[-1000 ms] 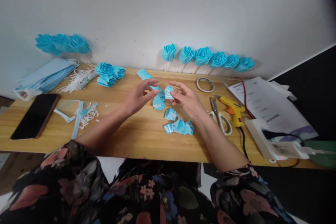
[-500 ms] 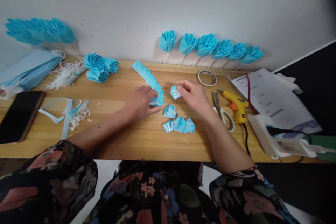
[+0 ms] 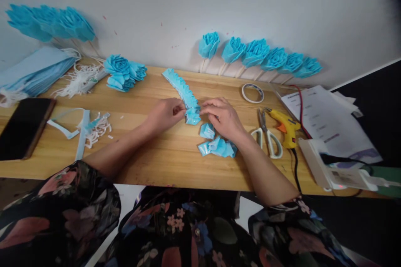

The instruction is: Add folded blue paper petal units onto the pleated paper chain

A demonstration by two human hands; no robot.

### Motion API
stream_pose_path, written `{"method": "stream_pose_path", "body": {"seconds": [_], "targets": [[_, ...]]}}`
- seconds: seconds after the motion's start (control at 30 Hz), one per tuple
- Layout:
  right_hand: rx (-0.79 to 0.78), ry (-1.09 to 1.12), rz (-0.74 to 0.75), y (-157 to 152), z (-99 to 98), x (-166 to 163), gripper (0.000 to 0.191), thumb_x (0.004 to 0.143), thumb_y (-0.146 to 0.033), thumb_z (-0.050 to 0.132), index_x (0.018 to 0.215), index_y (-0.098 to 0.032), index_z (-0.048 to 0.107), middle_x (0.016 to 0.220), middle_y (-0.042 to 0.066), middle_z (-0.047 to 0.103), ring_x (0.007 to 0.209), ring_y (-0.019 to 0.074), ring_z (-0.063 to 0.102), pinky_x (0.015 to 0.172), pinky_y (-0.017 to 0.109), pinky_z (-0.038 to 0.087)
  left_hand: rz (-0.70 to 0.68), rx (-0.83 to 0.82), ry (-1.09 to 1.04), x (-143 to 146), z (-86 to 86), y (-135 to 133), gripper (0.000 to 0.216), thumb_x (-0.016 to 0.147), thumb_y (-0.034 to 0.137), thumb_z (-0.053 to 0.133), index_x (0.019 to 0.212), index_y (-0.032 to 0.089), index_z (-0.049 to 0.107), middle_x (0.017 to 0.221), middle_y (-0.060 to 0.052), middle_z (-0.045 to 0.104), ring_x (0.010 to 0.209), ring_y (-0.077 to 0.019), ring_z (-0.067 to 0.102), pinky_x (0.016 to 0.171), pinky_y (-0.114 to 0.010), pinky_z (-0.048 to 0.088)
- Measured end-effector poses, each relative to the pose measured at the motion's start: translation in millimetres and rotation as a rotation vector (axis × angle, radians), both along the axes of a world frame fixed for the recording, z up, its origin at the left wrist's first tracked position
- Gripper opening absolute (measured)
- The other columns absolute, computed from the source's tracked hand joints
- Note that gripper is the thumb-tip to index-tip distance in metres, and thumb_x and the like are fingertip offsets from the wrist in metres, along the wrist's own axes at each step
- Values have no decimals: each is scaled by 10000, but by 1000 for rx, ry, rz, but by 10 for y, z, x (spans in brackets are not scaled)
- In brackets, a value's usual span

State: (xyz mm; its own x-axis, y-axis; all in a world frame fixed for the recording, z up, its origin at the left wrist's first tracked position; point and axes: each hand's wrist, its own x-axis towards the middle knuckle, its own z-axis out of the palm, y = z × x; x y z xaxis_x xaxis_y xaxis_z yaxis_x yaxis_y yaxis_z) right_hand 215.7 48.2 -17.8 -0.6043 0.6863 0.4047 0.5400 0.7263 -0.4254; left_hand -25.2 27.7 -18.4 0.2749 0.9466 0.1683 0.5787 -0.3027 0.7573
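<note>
A long row of overlapping blue fabric petals (image 3: 180,87) lies slantwise on the table. At its near end sits a blue petal (image 3: 192,117), between my two hands. My left hand (image 3: 166,113) pinches at its left edge, with thumb and forefinger together. From the other side my right hand (image 3: 223,117) reaches in with bent fingers, the fingertips at the petal's right edge. Just below the right hand lie a loose petal (image 3: 206,131) with white stripes and a small heap of petals (image 3: 219,147), partly covered by the wrist.
Right: scissors (image 3: 265,133), a yellow glue gun (image 3: 286,127), a tape roll (image 3: 252,93), a power strip (image 3: 319,164) and papers (image 3: 332,121). Left: a phone (image 3: 26,127), cut scraps (image 3: 98,129), blue masks (image 3: 40,71) and finished flowers (image 3: 120,71). Stemmed flowers (image 3: 255,52) lean on the wall.
My right hand has brought the striped petal left to the near end of the row. My left hand has shifted from lying over the row to pinching at its left edge. The view has tilted slightly.
</note>
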Motion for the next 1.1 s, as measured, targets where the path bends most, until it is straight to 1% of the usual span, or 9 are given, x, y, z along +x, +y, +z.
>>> {"method": "stream_pose_path", "body": {"seconds": [0.17, 0.43, 0.53, 0.63, 0.7, 0.77, 0.83, 1.0, 1.1], "targets": [[42, 26, 26, 3, -13, 6, 320, 846, -37, 488, 818, -227, 745, 1062, 62, 708, 1025, 229, 609, 926, 423, 459, 51, -111, -156, -8, 61, 21, 182, 803, 320, 599, 749, 150, 633, 671, 3, 604, 615, -109, 486, 589, -236, 332], [-75, -50, 43, -12, -58, -17, 331, 843, -51, 489, 834, -240, 761, 1120, 72, 696, 1077, 250, 580, 953, 450, 455, 159, -256, -460, -67, 120, 69, 202, 746, 342, 682, 716, 149, 630, 637, 5, 561, 597, -102, 458, 564, -232, 327], [-95, 65, 18, -35, -2, -35, 317, 838, -56, 478, 830, -238, 737, 1089, 69, 711, 1065, 248, 610, 959, 460, 459, 142, -389, -753, -69, 149, 70, 211, 732, 338, 722, 739, 159, 612, 614, 6, 564, 544, -95, 478, 554, -231, 372], [-202, 275, -106, -93, 109, -70, 225, 883, -142, 505, 909, -245, 703, 1038, 50, 728, 1018, 226, 645, 940, 429, 482, 49, -513, -920, -34, 171, 36, 276, 718, 369, 781, 753, 159, 605, 616, 6, 578, 525, -90, 508, 535, -226, 395], [-383, 402, -144, -143, 191, -106, 201, 921, -251, 542, 1061, -254, 686, 1062, 47, 735, 999, 211, 661, 906, 391, 504, -8, -556, -950, -1, 173, 3, 322, 711, 401, 815, 761, 154, 615, 636, 2, 596, 544, -89, 533, 537, -222, 407], [-587, 494, -106, -185, 264, -147, 287, 931, -358, 573, 1188, -264, 661, 1099, 47, 735, 1012, 205, 667, 876, 360, 516, -47, -564, -942, 29, 166, -22, 358, 701, 429, 840, 768, 146, 632, 658, -6, 619, 567, -90, 550, 547, -221, 419], [-729, 531, -65, -207, 322, -183, 333, 915, -435, 605, 1191, -263, 675, 1072, 41, 736, 970, 195, 667, 825, 331, 518, -70, -555, -905, 49, 151, -32, 383, 685, 450, 856, 766, 141, 645, 653, -11, 635, 567, -92, 552, 551, -222, 425], [-767, 422, -61, -192, 343, -227, 248, 813, -465, 726, 866, -223, 708, 726, -13, 639, 665, 132, 549, 619, 264, 439, -93, -505, -777, 71, 118, -27, 352, 719, 443, 829, 752, 141, 651, 596, -5, 621, 535, -91, 531, 533, -217, 408], [-759, 454, -130, -197, 268, -241, 241, 806, -464, 717, 801, -227, 675, 697, -15, 626, 646, 133, 536, 607, 263, 429, -77, -510, -821, 85, 129, -37, 379, 773, 497, 765, 767, 140, 638, 603, -10, 596, 544, -99, 528, 530, -224, 410]]}}
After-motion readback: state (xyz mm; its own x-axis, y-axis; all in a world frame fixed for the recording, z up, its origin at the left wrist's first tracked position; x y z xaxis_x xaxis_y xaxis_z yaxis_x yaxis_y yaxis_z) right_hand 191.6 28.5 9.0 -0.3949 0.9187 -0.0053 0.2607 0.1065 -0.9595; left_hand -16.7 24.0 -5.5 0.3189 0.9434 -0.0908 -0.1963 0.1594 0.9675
